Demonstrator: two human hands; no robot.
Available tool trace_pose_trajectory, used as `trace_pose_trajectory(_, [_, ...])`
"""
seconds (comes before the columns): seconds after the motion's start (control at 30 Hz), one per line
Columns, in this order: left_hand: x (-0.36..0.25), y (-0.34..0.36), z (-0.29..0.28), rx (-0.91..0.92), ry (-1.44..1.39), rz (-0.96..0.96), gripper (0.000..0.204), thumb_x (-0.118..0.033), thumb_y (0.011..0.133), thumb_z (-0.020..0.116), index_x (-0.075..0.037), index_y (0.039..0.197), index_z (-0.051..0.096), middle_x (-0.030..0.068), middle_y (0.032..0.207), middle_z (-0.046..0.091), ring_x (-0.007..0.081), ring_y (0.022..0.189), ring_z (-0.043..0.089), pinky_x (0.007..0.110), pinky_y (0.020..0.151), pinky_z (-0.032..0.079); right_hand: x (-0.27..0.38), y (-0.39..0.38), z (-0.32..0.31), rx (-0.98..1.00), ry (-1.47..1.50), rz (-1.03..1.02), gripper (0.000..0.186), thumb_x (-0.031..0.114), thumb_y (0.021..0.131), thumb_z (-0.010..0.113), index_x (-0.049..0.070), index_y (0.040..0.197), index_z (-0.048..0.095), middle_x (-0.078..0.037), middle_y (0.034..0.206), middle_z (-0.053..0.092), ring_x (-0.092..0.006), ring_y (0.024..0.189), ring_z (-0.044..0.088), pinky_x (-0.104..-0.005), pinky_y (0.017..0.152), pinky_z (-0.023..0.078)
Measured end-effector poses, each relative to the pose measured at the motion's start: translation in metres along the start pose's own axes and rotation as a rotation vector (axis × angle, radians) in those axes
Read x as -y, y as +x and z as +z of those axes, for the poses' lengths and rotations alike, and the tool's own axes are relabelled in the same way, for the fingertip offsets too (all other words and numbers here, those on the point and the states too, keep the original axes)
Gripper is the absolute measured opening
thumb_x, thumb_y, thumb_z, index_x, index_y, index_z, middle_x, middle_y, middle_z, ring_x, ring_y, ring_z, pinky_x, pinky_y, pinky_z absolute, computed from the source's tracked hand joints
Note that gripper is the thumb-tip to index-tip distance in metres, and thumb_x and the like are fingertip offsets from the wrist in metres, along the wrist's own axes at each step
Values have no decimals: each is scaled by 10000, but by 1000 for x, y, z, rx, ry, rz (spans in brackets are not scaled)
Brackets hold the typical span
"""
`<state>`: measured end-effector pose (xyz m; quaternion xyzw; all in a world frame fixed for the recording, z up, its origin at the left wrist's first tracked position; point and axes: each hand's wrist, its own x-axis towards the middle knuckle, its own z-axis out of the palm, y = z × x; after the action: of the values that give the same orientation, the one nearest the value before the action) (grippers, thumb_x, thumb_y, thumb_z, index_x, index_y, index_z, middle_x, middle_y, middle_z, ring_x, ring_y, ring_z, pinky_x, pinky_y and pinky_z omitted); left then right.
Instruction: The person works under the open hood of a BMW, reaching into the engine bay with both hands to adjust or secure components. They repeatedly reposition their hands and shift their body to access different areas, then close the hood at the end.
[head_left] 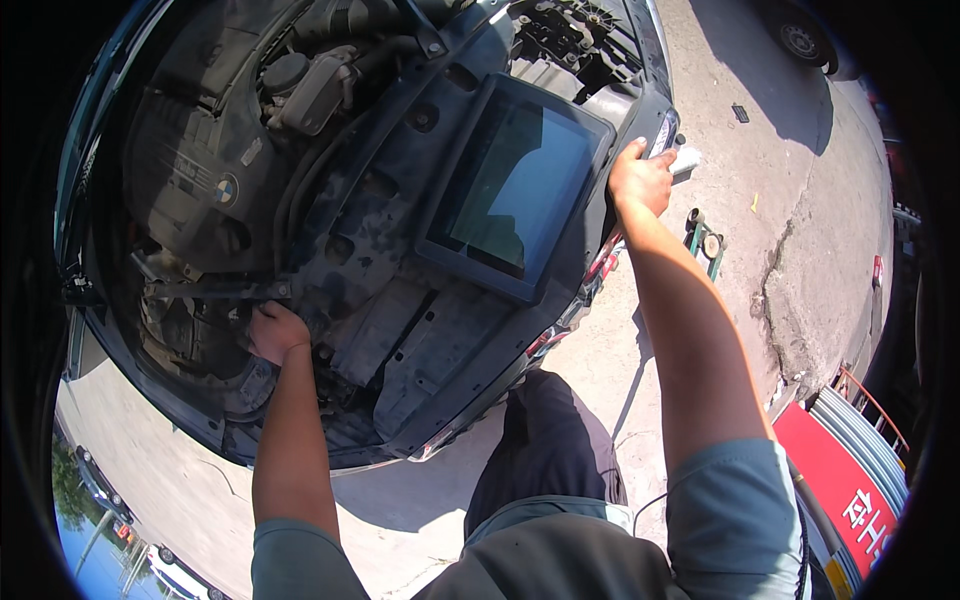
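My left hand (277, 333) reaches down into the engine bay, beside a dark bar (215, 290) near its left side. The fingers are curled and partly lost in shadow, so what they hold, if anything, does not show. My right hand (643, 182) is at the car's front edge by the headlight (663, 135), its fingers bent over the edge. A small white thing (686, 160) shows just past those fingers; whether they touch it is unclear. Between my hands, a large black-framed tablet (515, 185) lies on the front panel, its glossy screen reflecting sky and a dark outline.
The dark plastic engine cover (195, 165) and a fluid reservoir (310, 90) lie beyond my left hand. A green wheeled metal frame (706, 243) stands on cracked concrete (800, 270) at the right. Farther right is a red sign board (825, 470) beside stacked grey panels.
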<state>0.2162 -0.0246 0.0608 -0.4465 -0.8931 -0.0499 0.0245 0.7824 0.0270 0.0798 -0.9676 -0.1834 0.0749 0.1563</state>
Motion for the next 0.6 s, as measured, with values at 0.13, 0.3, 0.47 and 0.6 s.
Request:
trace_pose_trajectory(0.13, [0, 0, 1, -6, 4, 0, 479, -386, 996, 363, -89, 1169, 697, 179, 1213, 707, 413, 1152, 619, 615, 1035, 358, -1, 1, 1, -7, -4, -4, 835, 536, 982, 459, -32, 1574, 300, -359, 1247, 629, -471, 1142, 667, -499, 1028, 514])
trace_pose_trajectory(0.3, [11, 6, 9, 12, 29, -19, 498, -422, 1020, 345, -137, 1214, 705, 166, 1259, 695, 437, 1140, 615, 619, 1070, 349, -1, 2, 4, -6, -2, -9, 839, 536, 980, 462, -36, 1572, 298, -365, 1248, 625, -475, 1142, 666, -500, 1026, 515])
trace_pose_trajectory(0.47, [3, 1, 4, -14, 18, 10, 472, -376, 989, 369, -79, 1146, 700, 185, 1188, 714, 412, 1128, 631, 604, 1016, 375, -2, 2, 4, -6, -12, -1, 838, 536, 980, 462, -33, 1572, 298, -363, 1251, 624, -474, 1146, 664, -500, 1025, 516])
trace_pose_trajectory(0.6, [2, 1, 2, -23, 21, 15, 463, -373, 981, 379, -78, 1138, 699, 189, 1180, 715, 413, 1118, 635, 598, 1008, 383, -1, 2, 3, -5, -12, 15, 837, 546, 978, 462, -26, 1570, 313, -352, 1267, 631, -471, 1165, 659, -504, 1034, 511])
